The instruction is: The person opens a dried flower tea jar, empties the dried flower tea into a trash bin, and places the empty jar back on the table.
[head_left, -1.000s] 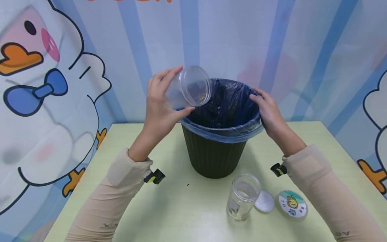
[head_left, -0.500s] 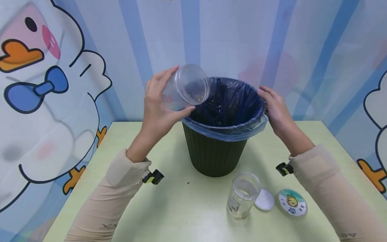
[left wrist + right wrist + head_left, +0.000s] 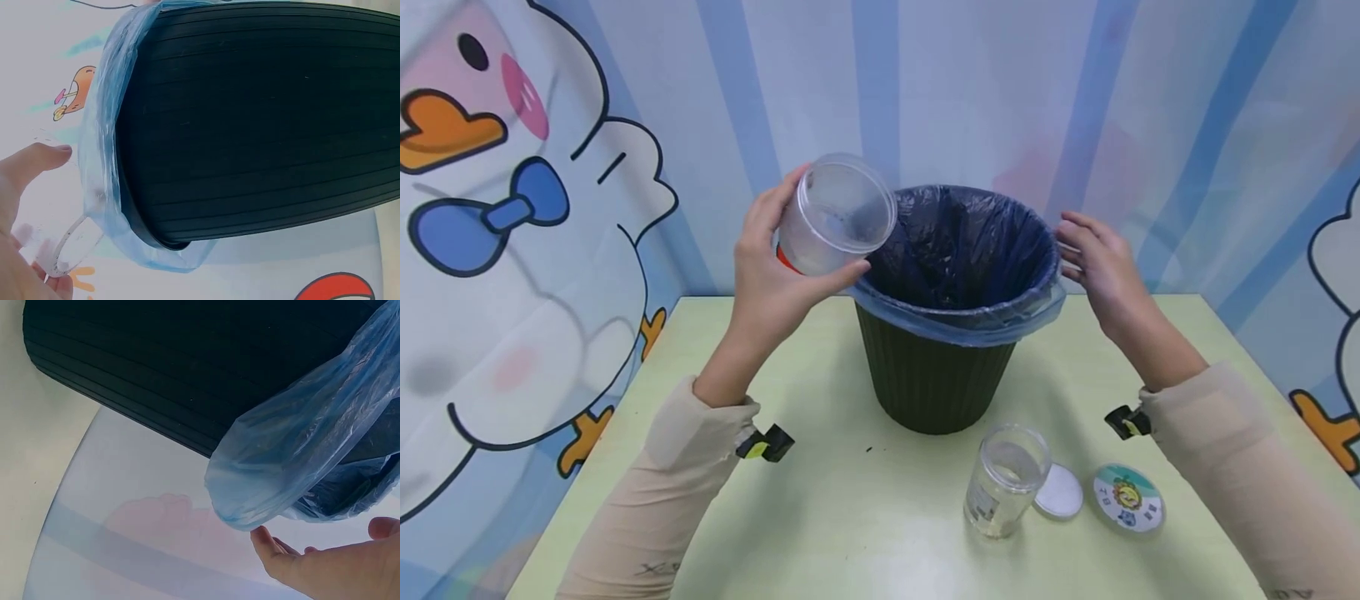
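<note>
My left hand [image 3: 763,271] grips a clear plastic jar [image 3: 838,212], tilted with its mouth toward the bin, at the left side of the rim. A red patch shows low on the jar, beside my palm. The dark ribbed trash can [image 3: 934,379] stands upright, lined with a blue plastic bag [image 3: 962,329] folded over its rim. Beside the right rim is my right hand [image 3: 1108,275], fingers loosely bent and holding nothing. In the right wrist view its fingertips [image 3: 259,536] are close to the bag's folded edge; I cannot tell whether they touch.
A second clear jar [image 3: 1006,483], without a lid, stands upright in front of the bin on the pale green table [image 3: 805,508]. Right of it lie a whitish disc [image 3: 1060,492] and a round lid with a printed label [image 3: 1127,498]. A cartoon backdrop [image 3: 805,75] rises behind.
The jar has moved left and away from the bin's opening with my left hand; the yellowish bits near its mouth no longer show. My right hand has released the rim and moved right.
</note>
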The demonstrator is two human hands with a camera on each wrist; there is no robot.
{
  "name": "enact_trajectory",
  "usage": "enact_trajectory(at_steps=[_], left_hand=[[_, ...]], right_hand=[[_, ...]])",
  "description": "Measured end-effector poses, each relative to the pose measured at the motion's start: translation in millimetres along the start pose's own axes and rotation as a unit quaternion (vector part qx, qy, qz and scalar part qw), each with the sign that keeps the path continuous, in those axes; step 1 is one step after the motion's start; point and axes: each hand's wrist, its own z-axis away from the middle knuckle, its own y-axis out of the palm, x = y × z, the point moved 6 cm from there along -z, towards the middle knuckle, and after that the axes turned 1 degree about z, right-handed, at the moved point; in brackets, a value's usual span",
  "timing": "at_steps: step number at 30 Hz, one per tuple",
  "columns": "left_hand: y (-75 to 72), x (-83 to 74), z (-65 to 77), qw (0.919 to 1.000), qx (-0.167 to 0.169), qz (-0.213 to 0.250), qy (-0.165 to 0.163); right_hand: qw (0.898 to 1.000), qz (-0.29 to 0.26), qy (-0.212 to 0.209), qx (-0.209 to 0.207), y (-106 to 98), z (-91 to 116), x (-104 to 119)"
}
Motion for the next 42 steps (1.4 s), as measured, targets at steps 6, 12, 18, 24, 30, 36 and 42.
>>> enact_trajectory(at_steps=[6,12,18,24,30,36,42], left_hand=[[-8.6,-14.5,7.7,0.9998,-0.001,0.004,-0.018],[-18.1,-13.1,13.7,0.9989,-0.009,0.038,-0.024],[-26.1,10.7,20.4,0.9969,-0.014,0.074,-0.023],[-32.7,24.0,31.0,0.995,-0.013,0.094,-0.032],[-36.2,18.9,43.4,0.9929,-0.004,0.111,-0.043],[-34.2,44.5,56.9,0.9917,0.014,0.119,-0.046],[-30.1,53.3,72.5,0.9915,0.043,0.104,-0.065]], right_hand=[[1.0,-0.005,0.001,0.011,-5,6,-2],[1.0,-0.011,0.003,0.014,-9,9,-5],[1.0,-0.019,0.008,0.017,-11,13,-10],[0.999,-0.028,0.003,0.024,-11,17,-14],[0.999,-0.024,-0.004,0.03,-12,22,-17],[0.999,-0.006,-0.001,0.032,-18,31,-18],[0.999,-0.003,0.007,0.032,-26,36,-24]])
